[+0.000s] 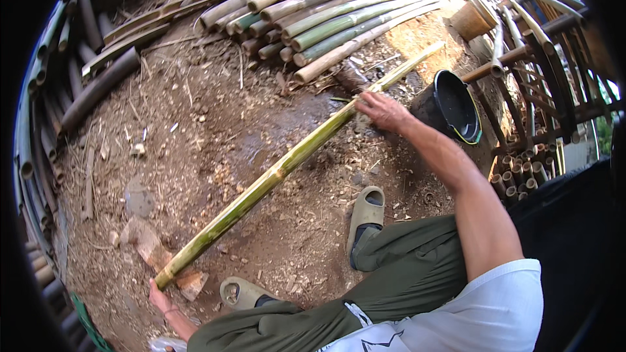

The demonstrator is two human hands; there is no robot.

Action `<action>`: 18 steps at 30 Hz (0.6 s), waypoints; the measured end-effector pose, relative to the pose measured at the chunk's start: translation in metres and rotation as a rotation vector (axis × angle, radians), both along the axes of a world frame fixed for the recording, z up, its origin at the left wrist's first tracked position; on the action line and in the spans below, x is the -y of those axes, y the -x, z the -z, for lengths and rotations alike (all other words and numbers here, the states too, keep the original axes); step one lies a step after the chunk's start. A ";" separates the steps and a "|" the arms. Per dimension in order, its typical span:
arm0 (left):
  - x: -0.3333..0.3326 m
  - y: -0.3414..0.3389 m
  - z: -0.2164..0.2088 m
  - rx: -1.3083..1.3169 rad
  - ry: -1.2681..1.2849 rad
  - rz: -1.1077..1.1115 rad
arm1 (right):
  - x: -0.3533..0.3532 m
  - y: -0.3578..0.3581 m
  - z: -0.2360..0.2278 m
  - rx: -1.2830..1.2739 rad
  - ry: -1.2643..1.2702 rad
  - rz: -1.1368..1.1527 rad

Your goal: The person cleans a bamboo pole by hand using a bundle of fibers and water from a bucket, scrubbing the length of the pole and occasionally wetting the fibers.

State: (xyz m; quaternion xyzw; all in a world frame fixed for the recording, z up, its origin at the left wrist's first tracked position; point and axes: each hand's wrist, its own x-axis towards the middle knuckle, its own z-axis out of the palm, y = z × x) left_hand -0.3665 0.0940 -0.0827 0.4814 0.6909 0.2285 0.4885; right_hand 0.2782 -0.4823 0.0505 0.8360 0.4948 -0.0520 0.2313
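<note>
A long green-yellow bamboo pole (279, 173) slants across the view from lower left to upper right, in front of my legs. My left hand (158, 295) is closed at its near, lower-left end; some of its fingers are hidden. Farther along, my right hand (385, 111) grips the pole from above, its fingers curled over the side. Beneath the near end lies a reddish-brown piece of wood (145, 241) on the ground. Just right of my right hand stands a black bucket (458, 105).
Cut bamboo poles (352, 16) are stacked at the far side. More poles (39, 124) line the left edge. A bamboo rack (521, 58) stands at the right, with short bamboo pieces (518, 176) under it. Chips litter the dirt ground (195, 137) around my sandals (366, 212).
</note>
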 end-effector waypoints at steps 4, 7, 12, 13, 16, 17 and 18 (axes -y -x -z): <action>-0.021 -0.010 -0.056 -0.006 -0.026 0.054 | 0.115 -0.032 -0.110 0.108 -0.212 0.321; -0.043 -0.026 -0.090 0.058 -0.024 0.074 | 0.190 -0.030 -0.125 0.277 -0.157 0.661; -0.082 -0.025 -0.152 -0.024 -0.015 0.149 | 0.065 0.013 -0.062 -0.001 -0.491 0.622; -0.079 -0.032 -0.163 -0.060 0.004 0.169 | 0.026 0.021 -0.044 -0.261 -0.671 0.919; -0.066 -0.055 -0.195 -0.158 0.053 0.235 | -0.059 0.026 -0.007 -1.415 -1.696 1.557; -0.061 -0.075 -0.197 -0.176 0.082 0.282 | -0.070 0.018 0.007 -1.662 -2.046 1.573; -0.054 -0.093 -0.198 -0.199 0.112 0.328 | -0.079 0.016 -0.001 -1.630 -2.217 1.523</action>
